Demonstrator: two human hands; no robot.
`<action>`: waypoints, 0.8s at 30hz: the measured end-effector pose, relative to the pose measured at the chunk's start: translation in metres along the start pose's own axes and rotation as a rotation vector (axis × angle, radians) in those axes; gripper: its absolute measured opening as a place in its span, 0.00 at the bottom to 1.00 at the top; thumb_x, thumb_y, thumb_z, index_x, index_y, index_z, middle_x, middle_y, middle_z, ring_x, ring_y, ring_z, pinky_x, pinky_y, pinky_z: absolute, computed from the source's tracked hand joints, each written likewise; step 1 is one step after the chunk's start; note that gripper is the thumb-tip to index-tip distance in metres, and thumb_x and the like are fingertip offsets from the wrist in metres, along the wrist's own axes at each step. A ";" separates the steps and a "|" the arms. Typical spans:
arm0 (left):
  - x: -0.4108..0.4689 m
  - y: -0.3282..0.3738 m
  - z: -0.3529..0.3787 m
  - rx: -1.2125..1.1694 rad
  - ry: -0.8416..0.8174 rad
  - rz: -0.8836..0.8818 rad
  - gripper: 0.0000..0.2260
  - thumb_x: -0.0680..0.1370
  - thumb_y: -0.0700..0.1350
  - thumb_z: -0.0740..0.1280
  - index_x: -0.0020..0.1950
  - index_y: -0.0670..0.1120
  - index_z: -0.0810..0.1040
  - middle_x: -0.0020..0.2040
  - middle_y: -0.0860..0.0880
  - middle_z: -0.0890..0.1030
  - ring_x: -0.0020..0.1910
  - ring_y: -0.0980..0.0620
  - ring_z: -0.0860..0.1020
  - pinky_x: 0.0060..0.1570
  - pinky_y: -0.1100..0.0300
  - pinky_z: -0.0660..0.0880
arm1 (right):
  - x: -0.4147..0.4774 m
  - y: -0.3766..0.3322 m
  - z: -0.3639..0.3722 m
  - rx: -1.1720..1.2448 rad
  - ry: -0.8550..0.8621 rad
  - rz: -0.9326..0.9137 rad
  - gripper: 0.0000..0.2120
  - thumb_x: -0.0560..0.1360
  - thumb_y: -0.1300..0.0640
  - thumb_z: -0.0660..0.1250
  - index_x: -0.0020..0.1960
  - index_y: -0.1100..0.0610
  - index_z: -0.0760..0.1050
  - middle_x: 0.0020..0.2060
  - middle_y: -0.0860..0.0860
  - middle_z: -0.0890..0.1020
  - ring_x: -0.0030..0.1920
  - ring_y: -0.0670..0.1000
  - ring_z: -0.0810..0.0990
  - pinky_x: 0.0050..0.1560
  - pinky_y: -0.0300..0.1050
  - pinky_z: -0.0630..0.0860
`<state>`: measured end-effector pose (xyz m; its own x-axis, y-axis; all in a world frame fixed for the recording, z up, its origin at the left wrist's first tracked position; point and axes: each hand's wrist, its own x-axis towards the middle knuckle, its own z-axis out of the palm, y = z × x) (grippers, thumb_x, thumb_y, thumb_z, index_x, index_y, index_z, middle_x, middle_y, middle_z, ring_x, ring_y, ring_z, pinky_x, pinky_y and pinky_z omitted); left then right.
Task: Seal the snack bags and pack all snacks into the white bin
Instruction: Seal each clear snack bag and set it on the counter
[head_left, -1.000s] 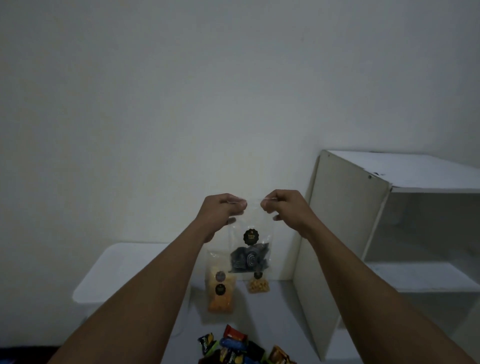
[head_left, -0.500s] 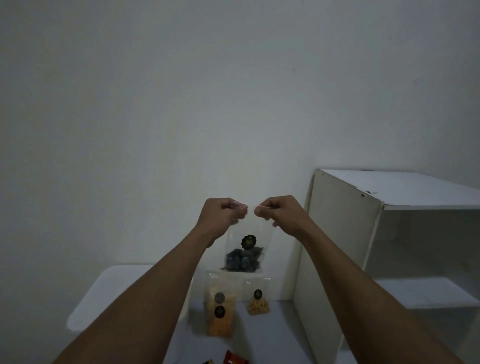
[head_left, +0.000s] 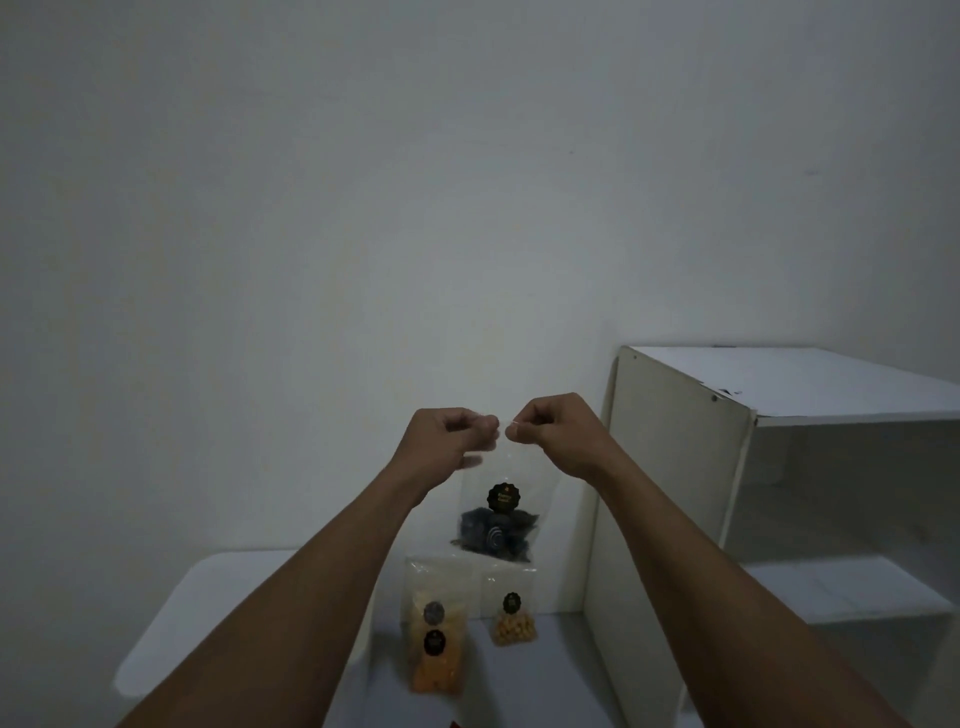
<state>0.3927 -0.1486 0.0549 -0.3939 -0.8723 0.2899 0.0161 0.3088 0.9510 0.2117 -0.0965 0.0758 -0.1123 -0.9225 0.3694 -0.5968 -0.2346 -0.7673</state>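
The pale counter (head_left: 550, 675) is stretching away beneath your forearms in a dim room. Both your arms are reaching forward over it, and you are holding up a clear snack bag (head_left: 500, 519) between them, well above the surface. Your left hand (head_left: 447, 441) is curling at the bag's top left corner, its fingers (head_left: 487, 425) pressing together on the top edge. Your right hand (head_left: 558, 434) is doing the same at the top right, its fingers (head_left: 514, 431) pinching the strip. The two pinches are sitting just beside each other, so the bag's mouth is bunching between them. Dark snacks are gathering in the bottom of the bag under a round black label. Beyond it, an orange snack bag (head_left: 435, 649) and a smaller bag of yellow snacks (head_left: 513, 621) are standing on the counter near the wall (head_left: 467, 208). The white bin (head_left: 208, 597) is sitting to your left, partly behind your left forearm. A white shelf unit (head_left: 670, 493) is standing to your right.
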 end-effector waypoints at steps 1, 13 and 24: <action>0.002 -0.001 0.000 0.005 0.024 0.012 0.10 0.74 0.47 0.74 0.47 0.40 0.85 0.44 0.45 0.86 0.48 0.48 0.85 0.53 0.52 0.81 | 0.000 0.001 0.000 -0.006 0.014 -0.012 0.06 0.72 0.53 0.75 0.41 0.56 0.84 0.37 0.53 0.85 0.38 0.48 0.80 0.43 0.43 0.76; 0.011 0.000 -0.003 0.004 0.043 -0.020 0.07 0.74 0.44 0.74 0.46 0.41 0.84 0.43 0.44 0.86 0.43 0.51 0.84 0.50 0.55 0.81 | -0.003 0.016 -0.014 0.182 0.031 0.021 0.03 0.74 0.66 0.72 0.47 0.66 0.83 0.37 0.60 0.85 0.35 0.51 0.82 0.42 0.44 0.82; 0.019 -0.001 0.014 0.259 0.195 0.000 0.13 0.71 0.51 0.77 0.51 0.47 0.83 0.45 0.51 0.84 0.45 0.56 0.81 0.45 0.61 0.74 | -0.006 0.022 -0.007 0.011 0.063 0.029 0.07 0.77 0.57 0.69 0.46 0.59 0.83 0.38 0.51 0.86 0.39 0.47 0.84 0.43 0.46 0.83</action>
<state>0.3726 -0.1608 0.0577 -0.2096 -0.9207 0.3291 -0.2282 0.3733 0.8992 0.1938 -0.0944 0.0601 -0.1792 -0.9080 0.3788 -0.5836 -0.2119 -0.7839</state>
